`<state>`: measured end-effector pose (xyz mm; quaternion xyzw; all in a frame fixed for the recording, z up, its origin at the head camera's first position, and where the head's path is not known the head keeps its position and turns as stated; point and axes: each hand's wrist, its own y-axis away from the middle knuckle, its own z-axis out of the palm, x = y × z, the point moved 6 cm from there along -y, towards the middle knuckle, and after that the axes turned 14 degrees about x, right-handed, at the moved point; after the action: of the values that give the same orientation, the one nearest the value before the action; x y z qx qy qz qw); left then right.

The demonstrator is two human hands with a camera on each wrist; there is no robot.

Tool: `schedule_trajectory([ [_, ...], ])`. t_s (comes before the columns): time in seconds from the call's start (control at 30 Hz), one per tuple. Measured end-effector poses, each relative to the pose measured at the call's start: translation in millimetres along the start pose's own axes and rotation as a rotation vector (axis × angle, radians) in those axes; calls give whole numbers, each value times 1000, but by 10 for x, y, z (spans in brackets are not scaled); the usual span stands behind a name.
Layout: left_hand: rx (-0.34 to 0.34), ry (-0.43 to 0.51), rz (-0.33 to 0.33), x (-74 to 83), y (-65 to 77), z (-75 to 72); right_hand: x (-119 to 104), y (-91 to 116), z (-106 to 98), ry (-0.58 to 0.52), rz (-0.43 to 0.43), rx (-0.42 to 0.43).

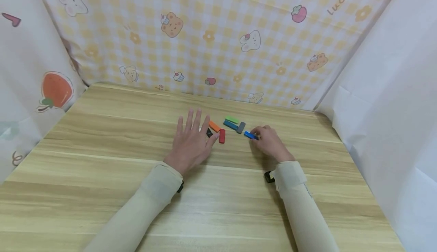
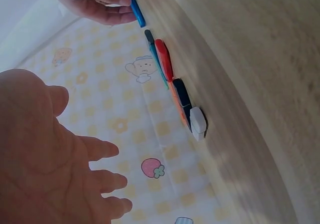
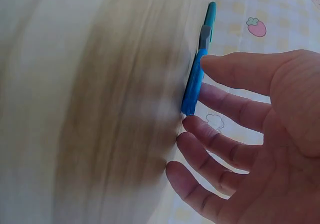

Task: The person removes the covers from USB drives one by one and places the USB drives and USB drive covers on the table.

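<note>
My right hand (image 1: 270, 143) is at a short blue stick-like piece (image 1: 250, 135), pinching it between thumb and fingers near the table surface. In the right wrist view the thumb lies on one side of the blue piece (image 3: 194, 84) and the forefinger on the other. My left hand (image 1: 192, 142) has its fingers spread and holds nothing. It partly covers a black piece (image 1: 209, 132) and a white piece (image 2: 198, 123) in the head view. By its thumb lies a red piece (image 1: 222, 136), with an orange piece (image 1: 214, 126) just behind.
Between the hands and toward the back lie a green piece (image 1: 231, 119), a teal-blue piece (image 1: 230, 125) and a grey piece (image 1: 241, 127), close together. The wooden table (image 1: 218, 206) ends at a checked curtain (image 1: 211, 55). White cloth (image 1: 385, 93) hangs along the right side.
</note>
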<state>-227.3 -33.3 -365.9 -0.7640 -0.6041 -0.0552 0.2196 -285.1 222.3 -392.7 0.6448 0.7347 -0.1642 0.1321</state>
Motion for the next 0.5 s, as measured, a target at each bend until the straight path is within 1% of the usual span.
schedule_trajectory([
  [0.27,-8,3,2,7,4,-4,-68,22,3,18,-20,4],
  [0.5,-14,12,-9,-6,2,-31,-64,17,9,20,-10,-8],
])
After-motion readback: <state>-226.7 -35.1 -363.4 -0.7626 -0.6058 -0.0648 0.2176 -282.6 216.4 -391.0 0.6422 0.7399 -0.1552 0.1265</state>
